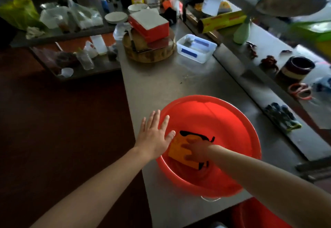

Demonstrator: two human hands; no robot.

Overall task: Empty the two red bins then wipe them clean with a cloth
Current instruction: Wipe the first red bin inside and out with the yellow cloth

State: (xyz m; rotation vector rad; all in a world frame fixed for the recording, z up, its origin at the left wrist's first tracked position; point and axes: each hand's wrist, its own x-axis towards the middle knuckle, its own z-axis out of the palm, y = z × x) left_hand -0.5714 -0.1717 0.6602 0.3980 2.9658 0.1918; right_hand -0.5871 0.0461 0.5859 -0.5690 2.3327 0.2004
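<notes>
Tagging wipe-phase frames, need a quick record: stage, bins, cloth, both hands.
stage: wiping; nothing but the cloth seen in the bin
red bin: round, on steel counter, near its front edge
cloth: orange with black trim, against bin's inner left side
right hand: inside bin, fingers spread, presses cloth
left hand: fingers straight, rests on bin's left rim
second red bin: partly in view, below counter at lower right
</notes>
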